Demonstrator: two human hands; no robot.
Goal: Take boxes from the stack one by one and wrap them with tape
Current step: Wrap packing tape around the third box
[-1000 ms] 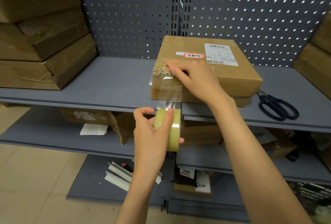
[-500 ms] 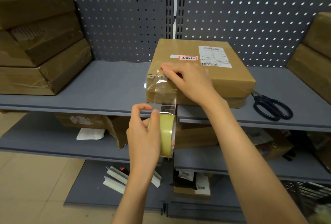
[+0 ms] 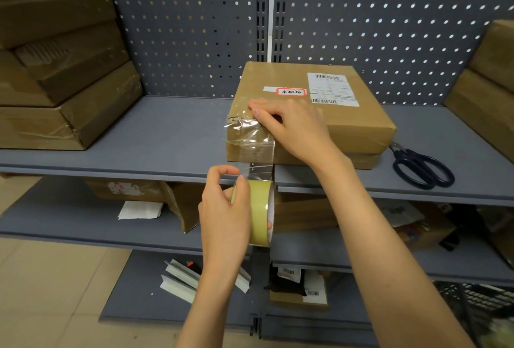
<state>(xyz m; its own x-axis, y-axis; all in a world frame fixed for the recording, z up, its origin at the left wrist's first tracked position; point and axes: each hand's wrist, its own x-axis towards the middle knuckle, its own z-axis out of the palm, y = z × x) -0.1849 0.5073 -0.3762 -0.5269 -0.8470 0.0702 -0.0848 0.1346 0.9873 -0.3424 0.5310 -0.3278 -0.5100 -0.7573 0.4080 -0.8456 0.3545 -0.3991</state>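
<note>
A flat brown cardboard box (image 3: pixel 345 122) with white shipping labels lies on the grey shelf (image 3: pixel 172 136). My right hand (image 3: pixel 289 127) presses the end of a clear tape strip (image 3: pixel 253 141) onto the box's top near its front left corner. The strip runs down the box's front face to a yellowish tape roll (image 3: pixel 260 210). My left hand (image 3: pixel 225 211) grips that roll just below the shelf's front edge. A stack of brown boxes (image 3: pixel 61 69) stands at the left of the same shelf.
Black-handled scissors (image 3: pixel 422 166) lie on the shelf right of the box. More brown boxes (image 3: pixel 489 83) stand at the far right. A perforated grey back panel (image 3: pixel 194 27) rises behind. Lower shelves hold cartons, paper and small parcels.
My left hand has carried the tape roll slightly down and left, and the strip lies further down the box's front face. My right hand stays pressed on the box.
</note>
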